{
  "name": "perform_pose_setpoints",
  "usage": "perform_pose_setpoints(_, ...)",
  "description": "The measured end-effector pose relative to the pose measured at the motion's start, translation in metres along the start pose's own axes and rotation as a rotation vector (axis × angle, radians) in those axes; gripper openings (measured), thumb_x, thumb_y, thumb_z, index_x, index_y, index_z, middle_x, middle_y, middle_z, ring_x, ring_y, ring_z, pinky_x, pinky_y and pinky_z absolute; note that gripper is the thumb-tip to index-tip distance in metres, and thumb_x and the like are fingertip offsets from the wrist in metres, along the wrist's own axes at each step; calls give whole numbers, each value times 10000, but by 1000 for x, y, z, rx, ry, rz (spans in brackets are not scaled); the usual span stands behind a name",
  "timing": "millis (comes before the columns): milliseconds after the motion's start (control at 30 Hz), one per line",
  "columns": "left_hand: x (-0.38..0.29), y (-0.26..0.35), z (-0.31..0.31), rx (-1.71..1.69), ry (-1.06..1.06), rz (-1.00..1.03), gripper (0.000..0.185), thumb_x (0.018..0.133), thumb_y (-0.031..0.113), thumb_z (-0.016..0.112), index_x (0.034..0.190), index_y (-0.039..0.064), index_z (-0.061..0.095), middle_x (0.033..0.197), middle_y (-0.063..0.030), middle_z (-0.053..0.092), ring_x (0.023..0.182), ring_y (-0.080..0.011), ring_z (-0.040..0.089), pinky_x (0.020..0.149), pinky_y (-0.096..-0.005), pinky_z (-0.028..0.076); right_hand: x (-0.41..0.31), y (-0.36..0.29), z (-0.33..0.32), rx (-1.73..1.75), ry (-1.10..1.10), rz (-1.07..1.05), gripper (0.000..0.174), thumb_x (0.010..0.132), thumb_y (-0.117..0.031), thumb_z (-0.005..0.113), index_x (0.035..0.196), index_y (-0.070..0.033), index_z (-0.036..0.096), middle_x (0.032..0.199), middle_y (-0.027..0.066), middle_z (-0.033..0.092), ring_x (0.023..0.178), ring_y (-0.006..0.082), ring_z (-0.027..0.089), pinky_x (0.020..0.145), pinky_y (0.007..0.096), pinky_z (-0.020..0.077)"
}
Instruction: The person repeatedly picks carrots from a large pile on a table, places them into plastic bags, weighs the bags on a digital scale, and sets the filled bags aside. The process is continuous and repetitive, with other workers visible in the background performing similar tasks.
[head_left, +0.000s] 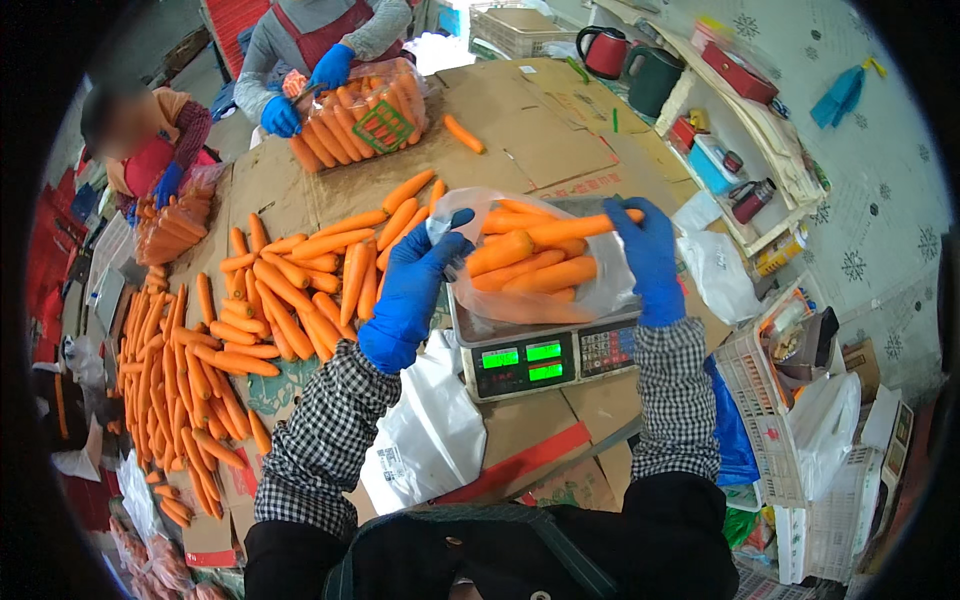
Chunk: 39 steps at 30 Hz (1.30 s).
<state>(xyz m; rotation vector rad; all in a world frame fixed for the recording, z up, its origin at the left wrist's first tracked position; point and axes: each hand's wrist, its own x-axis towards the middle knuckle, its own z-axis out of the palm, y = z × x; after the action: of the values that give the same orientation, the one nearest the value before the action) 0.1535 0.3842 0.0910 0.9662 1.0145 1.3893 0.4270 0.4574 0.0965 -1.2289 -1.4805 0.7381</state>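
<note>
A clear plastic bag (525, 309) with several carrots (551, 276) in it lies on a digital weighing scale (457, 324), whose display is lit green. My left hand (420, 274), in a blue glove, pinches the bag's left edge between thumb and fingers. At the bag's right side, my gloved right hand (651, 255) holds the end of a carrot (585, 227) that lies across the top of the others. Left of my left hand, a large heap of loose carrots (277, 300) spreads over the cardboard-covered table. White plastic bags (431, 420) lie in front of the scale.
Across the table a co-worker's gloved hands (281, 116) hold a filled carrot bag (360, 124); another person with bagged carrots (174, 225) is at the left. A single carrot (463, 133) lies beyond the scale. Kettles (602, 52), a shelf (731, 150) and a plastic crate (757, 420) flank the right side.
</note>
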Motion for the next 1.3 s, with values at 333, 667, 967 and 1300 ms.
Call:
perform_pose_setpoints(333,-90,-19,-69,530,65,204,248,870,134,610,1086,14,613,962,-78,653,819,-112,607,729,-256,485,-134,-68,28,117,-371,-394,57,700,1,629,714,-29,582,633,66,546,546,162,486,541,291,400)
perform_pose_setpoints(667,-312,-38,-267,442,1039,-113,209,882,192,564,950,13,650,768,-46,652,681,-90,592,578,-204,430,-194,-47,188,220,-716,-79,161,832,-56,627,983,-1,627,863,98,622,739,137,596,667,242,474)
perform_pose_setpoints(967,-374,-25,-321,507,1313,-39,188,884,171,571,931,0,633,771,-62,642,682,-120,589,626,-235,455,-191,-7,163,143,-699,87,140,841,-40,609,973,-8,642,865,71,644,752,116,593,686,241,469)
perform_pose_setpoints(1300,-140,-53,-274,665,746,4,226,839,186,611,931,-20,631,853,-112,657,786,-162,624,719,-286,486,-214,-5,172,151,-697,73,138,827,-34,619,959,-17,655,849,90,649,750,132,617,686,249,479)
